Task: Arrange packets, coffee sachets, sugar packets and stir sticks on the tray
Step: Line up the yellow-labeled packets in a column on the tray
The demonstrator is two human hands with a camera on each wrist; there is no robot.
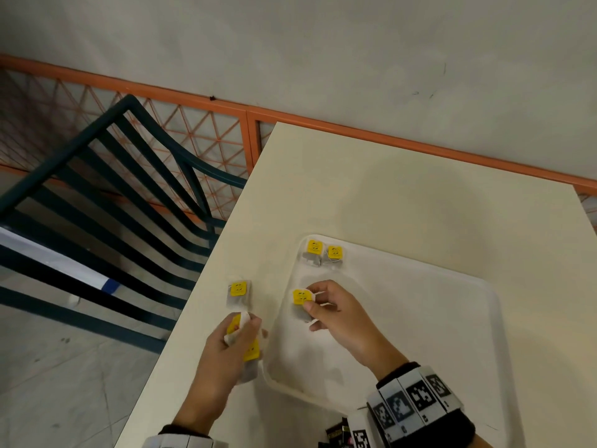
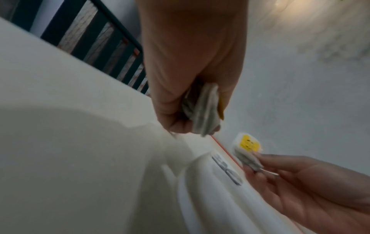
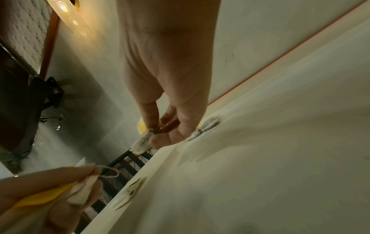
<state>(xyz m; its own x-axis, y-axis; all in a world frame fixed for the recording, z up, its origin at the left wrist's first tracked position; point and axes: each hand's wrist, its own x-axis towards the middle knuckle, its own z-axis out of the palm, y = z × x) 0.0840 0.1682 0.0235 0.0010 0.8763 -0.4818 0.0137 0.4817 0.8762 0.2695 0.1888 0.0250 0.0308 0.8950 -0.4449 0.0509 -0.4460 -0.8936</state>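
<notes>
A white tray [image 1: 420,318] lies on the cream table [image 1: 403,189]. Two tea bag packets with yellow tags [image 1: 324,253] lie side by side in its far left corner, and in the right wrist view they [image 3: 208,125] rest just beyond the fingers. My right hand [image 1: 311,302] pinches one yellow-tagged packet [image 1: 302,297] just above the tray's left part; the same packet [image 2: 248,148] shows in the left wrist view. My left hand [image 1: 248,324], left of the tray, grips a small bunch of the same packets [image 2: 202,110]. One more packet [image 1: 238,291] lies on the table ahead of it.
The table's left edge runs close by my left hand, with a dark green slatted chair [image 1: 129,189] and an orange mesh fence [image 1: 193,130] beyond it. Dark sachets [image 1: 337,434] peek in at the bottom edge near my right wrist.
</notes>
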